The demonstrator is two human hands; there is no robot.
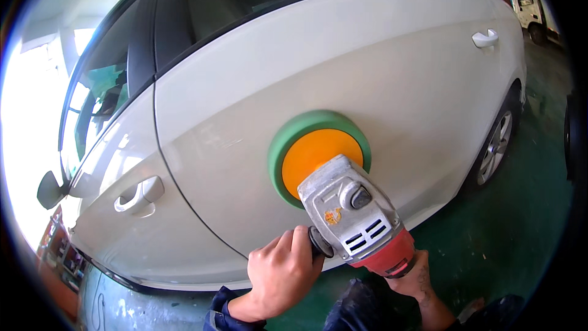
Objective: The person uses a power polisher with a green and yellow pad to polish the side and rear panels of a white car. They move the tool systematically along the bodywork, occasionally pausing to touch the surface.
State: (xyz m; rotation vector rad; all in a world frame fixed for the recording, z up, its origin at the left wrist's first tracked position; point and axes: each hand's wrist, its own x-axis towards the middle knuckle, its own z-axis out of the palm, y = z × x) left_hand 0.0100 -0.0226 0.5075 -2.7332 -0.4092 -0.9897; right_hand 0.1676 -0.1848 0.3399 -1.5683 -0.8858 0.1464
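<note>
A car polisher with a grey metal head and a red body is in both my hands. Its green foam pad, with an orange backing plate, lies against the white rear door of a car. My left hand is closed around the black side handle. Behind the red body, my right hand grips the rear of the polisher; most of its fingers are hidden. Faint light marks show on the door left of the pad.
The front door handle sticks out at left, the rear door handle at upper right. A rear wheel stands at right above the green floor. A side mirror juts out far left. A white truck stands in the far right background.
</note>
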